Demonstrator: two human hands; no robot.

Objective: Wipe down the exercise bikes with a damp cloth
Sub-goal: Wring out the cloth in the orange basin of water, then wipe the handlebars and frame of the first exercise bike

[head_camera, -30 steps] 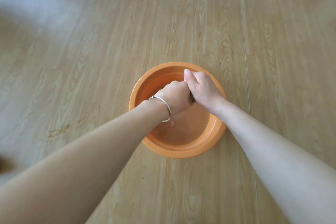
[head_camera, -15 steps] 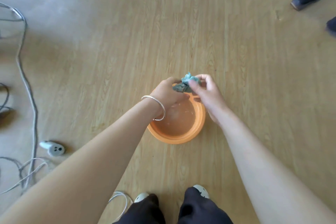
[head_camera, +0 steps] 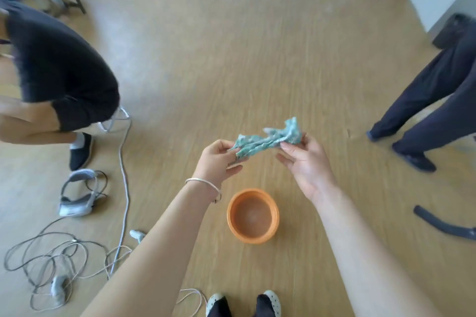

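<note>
Currently the left hand (head_camera: 219,159) and right hand (head_camera: 306,162) each pinch an end of the twisted cloth (head_camera: 268,140), held in the air at 12 o'clock from the basin (head_camera: 253,239). Drips could slick the floor, or a foot could snag the cables (head_camera: 125,183) at 9 o'clock. No writing is legible.

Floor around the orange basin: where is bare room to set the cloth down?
Bare floor lies beyond the basin, between the crouching person and the standing person's legs, and right of the basin up to the dark bar. Left is crowded: cables, headset, controller.
</note>
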